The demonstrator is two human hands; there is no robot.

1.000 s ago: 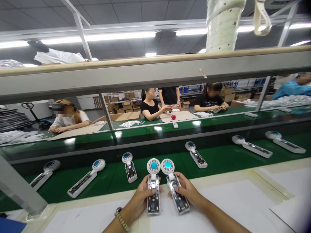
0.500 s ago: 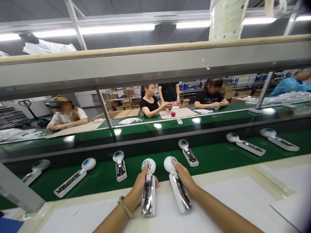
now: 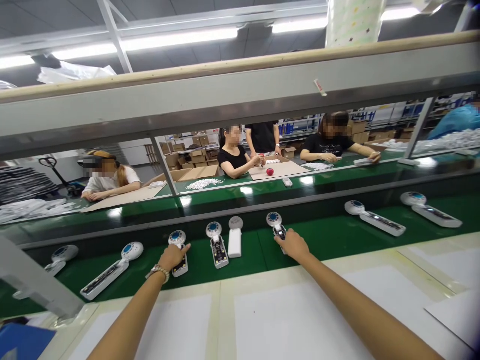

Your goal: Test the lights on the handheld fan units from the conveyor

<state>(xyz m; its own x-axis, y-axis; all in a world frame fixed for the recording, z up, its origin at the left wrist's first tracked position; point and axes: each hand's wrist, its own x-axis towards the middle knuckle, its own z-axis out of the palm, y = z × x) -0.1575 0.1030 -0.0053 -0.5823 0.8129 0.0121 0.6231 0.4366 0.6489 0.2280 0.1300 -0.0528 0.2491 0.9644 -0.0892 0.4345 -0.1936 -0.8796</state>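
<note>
My left hand (image 3: 172,257) is closed over the body of a white handheld device (image 3: 177,237) with a round, blue-centred head. The device lies on the green belt, its lower end showing below my fingers. Farther right, my right hand (image 3: 295,245) grips a similar device (image 3: 275,219) by its body; its round head points away from me. Between my hands lie two more: an open-bodied device (image 3: 219,251) with its circuit board showing, and a face-down device (image 3: 235,243) with a plain white back.
Other devices lie on the belt, including one at the left (image 3: 107,282) and one at the right (image 3: 383,223). A white-papered bench (image 3: 285,310) runs along my side. A metal post (image 3: 41,285) stands at left. Co-workers sit across the line, beneath a long shelf (image 3: 225,95).
The two devices I held over the bench now lie on the belt, one face down. My hands have moved apart and forward, each onto another device.
</note>
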